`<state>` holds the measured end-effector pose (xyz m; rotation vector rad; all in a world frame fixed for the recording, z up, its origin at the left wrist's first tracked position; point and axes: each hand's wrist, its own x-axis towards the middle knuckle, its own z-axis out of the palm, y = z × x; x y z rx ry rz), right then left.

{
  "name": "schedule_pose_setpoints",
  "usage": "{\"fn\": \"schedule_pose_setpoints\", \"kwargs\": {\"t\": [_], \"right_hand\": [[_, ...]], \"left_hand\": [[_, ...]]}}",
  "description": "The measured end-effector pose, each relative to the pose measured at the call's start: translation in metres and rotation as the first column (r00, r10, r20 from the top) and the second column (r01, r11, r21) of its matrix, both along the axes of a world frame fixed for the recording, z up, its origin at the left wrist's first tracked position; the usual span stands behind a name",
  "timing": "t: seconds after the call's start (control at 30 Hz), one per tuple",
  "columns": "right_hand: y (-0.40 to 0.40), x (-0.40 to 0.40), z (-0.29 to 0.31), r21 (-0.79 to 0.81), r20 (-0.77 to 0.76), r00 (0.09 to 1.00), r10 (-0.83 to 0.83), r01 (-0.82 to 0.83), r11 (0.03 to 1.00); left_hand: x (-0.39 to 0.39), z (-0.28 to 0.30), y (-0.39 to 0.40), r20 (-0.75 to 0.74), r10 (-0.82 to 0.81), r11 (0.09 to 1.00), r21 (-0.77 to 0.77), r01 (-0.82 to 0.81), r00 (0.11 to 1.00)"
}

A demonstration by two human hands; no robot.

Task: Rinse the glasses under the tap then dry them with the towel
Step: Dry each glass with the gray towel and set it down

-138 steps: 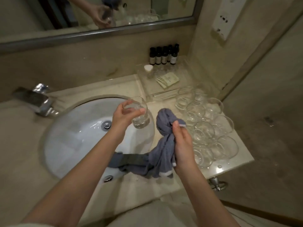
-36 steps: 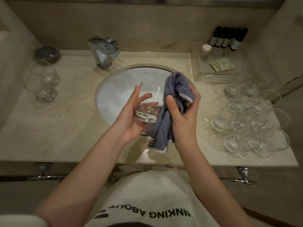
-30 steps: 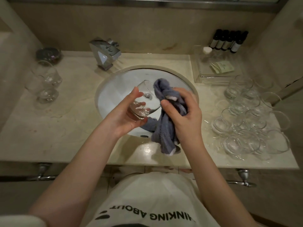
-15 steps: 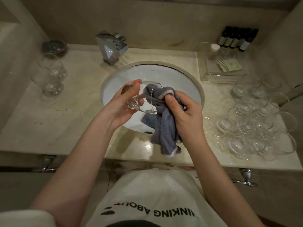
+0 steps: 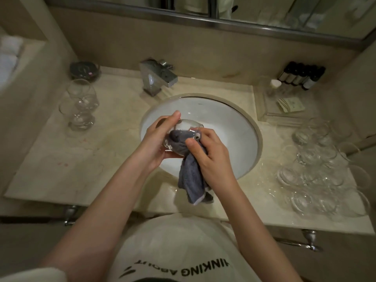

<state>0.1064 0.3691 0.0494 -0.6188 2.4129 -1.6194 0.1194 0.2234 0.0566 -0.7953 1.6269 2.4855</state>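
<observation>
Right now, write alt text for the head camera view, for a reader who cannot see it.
Over a white oval sink, the left hand holds a clear drinking glass on its side while the right hand pushes a grey towel into it. Many clear glasses crowd the beige stone counter on the right, two on the left.

Black capital letters are printed on the person's white shirt (image 5: 177, 251) and are seen upside down; "INKING ABOUT" can be read, with the first letters cut off at the fold. The labels on the small dark bottles (image 5: 303, 77) are too small to be read.
</observation>
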Motion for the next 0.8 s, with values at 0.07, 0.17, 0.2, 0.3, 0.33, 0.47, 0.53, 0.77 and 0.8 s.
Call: {"fn": "schedule_pose_setpoints", "kwargs": {"t": [0.07,0.17,0.2,0.3,0.33,0.47,0.53,0.77,0.8], "right_hand": [[-0.011,-0.001,-0.001,0.018,-0.006,1.0,-0.015,0.015,1.0],[-0.026,-0.002,-0.002,0.02,0.008,0.999,-0.039,0.039,0.999],[-0.03,-0.001,-0.002,0.019,0.015,0.999,-0.042,0.041,0.999],[-0.042,0.001,-0.003,0.056,0.008,0.999,-0.036,0.036,0.998],[-0.046,0.001,-0.003,0.083,0.004,1.0,-0.028,0.027,0.996],[-0.058,0.005,-0.002,0.201,0.021,0.999,0.043,-0.047,0.979],[-0.064,0.006,-0.003,0.313,0.028,0.994,0.106,-0.109,0.943],[-0.081,0.012,-0.008,0.28,0.089,0.976,0.2,-0.217,0.935],[-0.082,0.013,-0.01,0.251,0.091,0.976,0.197,-0.214,0.944]], "left_hand": [[-0.001,0.001,-0.011,0.001,-0.003,1.0,0.012,0.003,1.0],[-0.003,-0.002,-0.026,0.011,-0.012,1.0,0.027,0.012,1.0],[-0.003,-0.003,-0.031,0.012,-0.022,0.999,0.028,0.021,1.0],[-0.002,-0.005,-0.041,0.028,-0.028,0.999,0.039,0.027,0.999],[-0.002,-0.006,-0.045,0.04,-0.024,0.999,0.038,0.023,0.999],[-0.002,-0.009,-0.061,0.072,-0.016,1.0,0.003,0.015,0.997],[-0.002,-0.01,-0.068,0.081,-0.009,1.0,-0.02,0.01,0.997],[-0.003,-0.012,-0.088,0.06,0.0,0.999,-0.051,0.003,0.998],[-0.003,-0.012,-0.09,0.055,-0.01,0.998,-0.054,0.013,0.998]]}}
